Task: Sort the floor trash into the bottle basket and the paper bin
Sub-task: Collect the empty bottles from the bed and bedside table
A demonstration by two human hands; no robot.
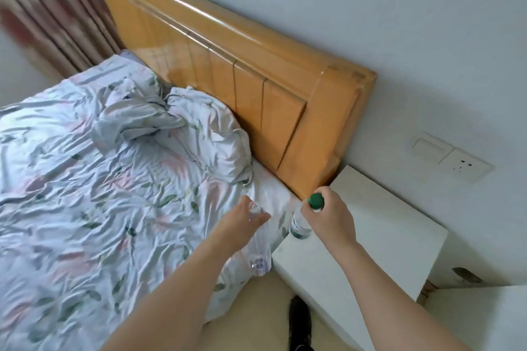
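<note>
Flanking hands: bed [85, 194], nightstand [385, 231] (headboard [256, 88] behind).

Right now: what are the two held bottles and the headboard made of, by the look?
Green-capped bottle, right hand: clear thin plastic, see-through wall, printed label. Crumpled bottle, left hand: the same clear plastic, dented and creased. Headboard: orange-toned wood or veneer, glossy; it mirrors the light.

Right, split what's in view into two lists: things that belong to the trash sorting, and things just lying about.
Part of the job:
- green-capped bottle, gripped near its top by the right hand
- clear bottle, held by the left hand

Just lying about:
- bed sheet
- crumpled pillows
- wooden headboard
- white nightstand
- wall socket
- curtain

The basket and bin are out of view.
</note>
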